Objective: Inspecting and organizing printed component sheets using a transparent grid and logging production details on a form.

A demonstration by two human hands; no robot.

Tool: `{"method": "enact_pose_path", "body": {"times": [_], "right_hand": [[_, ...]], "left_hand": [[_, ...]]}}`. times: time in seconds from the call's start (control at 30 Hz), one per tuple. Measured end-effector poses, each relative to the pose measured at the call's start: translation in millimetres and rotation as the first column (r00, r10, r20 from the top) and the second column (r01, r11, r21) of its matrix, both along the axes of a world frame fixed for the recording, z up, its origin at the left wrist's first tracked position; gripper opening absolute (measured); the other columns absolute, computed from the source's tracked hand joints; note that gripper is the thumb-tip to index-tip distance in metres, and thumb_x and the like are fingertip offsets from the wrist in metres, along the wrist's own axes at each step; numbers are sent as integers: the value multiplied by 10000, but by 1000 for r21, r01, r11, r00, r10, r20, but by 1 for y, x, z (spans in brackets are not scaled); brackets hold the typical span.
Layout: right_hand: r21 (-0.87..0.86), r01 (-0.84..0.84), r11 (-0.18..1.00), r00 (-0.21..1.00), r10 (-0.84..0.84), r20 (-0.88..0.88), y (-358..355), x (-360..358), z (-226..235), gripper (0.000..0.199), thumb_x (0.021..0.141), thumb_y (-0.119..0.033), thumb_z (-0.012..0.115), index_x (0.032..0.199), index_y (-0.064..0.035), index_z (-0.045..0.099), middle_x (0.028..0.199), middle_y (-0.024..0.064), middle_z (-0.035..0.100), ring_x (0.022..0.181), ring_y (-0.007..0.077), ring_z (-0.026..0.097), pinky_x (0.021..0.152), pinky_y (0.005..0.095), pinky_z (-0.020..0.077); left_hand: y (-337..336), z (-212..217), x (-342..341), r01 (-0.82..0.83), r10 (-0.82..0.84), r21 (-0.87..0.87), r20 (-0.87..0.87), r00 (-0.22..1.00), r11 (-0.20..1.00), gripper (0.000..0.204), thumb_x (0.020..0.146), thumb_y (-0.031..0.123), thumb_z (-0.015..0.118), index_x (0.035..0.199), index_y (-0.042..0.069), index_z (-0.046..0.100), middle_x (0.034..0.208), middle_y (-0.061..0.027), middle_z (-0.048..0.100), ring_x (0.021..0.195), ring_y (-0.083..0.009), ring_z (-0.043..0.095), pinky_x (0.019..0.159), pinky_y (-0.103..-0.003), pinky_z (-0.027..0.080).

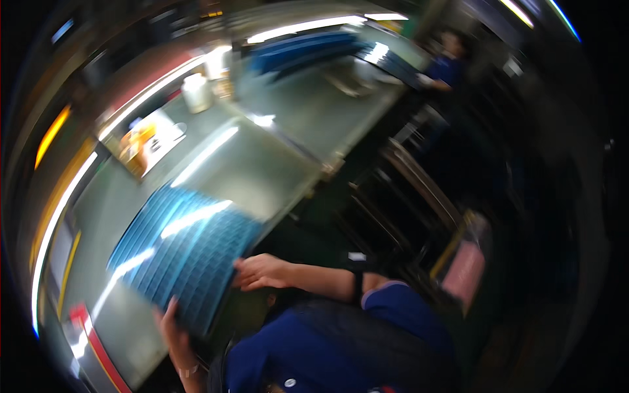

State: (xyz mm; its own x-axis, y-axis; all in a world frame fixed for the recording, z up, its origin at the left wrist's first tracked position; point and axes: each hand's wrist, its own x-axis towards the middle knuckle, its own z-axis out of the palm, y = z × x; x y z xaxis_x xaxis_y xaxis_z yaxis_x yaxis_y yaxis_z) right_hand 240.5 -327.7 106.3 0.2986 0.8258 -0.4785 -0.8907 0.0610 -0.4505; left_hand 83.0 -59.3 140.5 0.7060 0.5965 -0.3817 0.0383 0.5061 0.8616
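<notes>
A glossy blue gridded sheet (190, 252), or a fanned stack of them, lies across the near left part of the work table, with its near edge reaching the table's front. My right hand (261, 272) is closed on its right edge, fingers curled at the rim. At the near left corner, my left hand (171, 329) grips it with the thumb up along the side; its other fingers are largely hidden. Blur hides how many layers there are.
The grey-green table (268, 164) runs away to the upper right. On it stand a white container (196, 93), a white sheet with orange items (154, 141), and a far blue stack (304, 51). A co-worker (445, 65) holds a dark panel (390, 60). A pink roll (464, 268) lies at right.
</notes>
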Motion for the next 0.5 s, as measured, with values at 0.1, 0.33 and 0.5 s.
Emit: {"method": "enact_pose_path", "body": {"times": [0.1, 0.33, 0.5], "right_hand": [[-231, 35, 972, 855, 91, 511, -22, 17, 21, 413, 889, -301, 668, 1182, -21, 589, 1070, 72, 633, 977, 133, 605, 849, 289, 502], [5, 906, 424, -57, 111, 992, -191, 86, 132, 199, 771, -202, 734, 875, -33, 717, 827, 117, 695, 719, 187, 663, 658, 297, 528], [56, 996, -64, -19, 470, 882, -362, 110, 215, 162, 762, -203, 702, 802, -48, 726, 792, 110, 698, 746, 216, 669, 730, 323, 507]], "left_hand": [[120, -55, -78, 193, -204, 273, 9, 979, 942, 723, 894, 182, 596, 1499, 146, 201, 1497, -147, 292, 1344, -327, 331, 1075, -554, 286], [115, 25, -101, 117, 527, 865, -398, 750, 488, 634, 890, 319, 557, 1438, 121, 308, 1443, -163, 366, 1286, -352, 389, 1072, -589, 219], [110, 8, -60, 201, 676, 979, -169, 718, 32, 614, 887, 416, 529, 1395, 103, 384, 1404, -173, 419, 1245, -370, 431, 1071, -615, 172]]}}
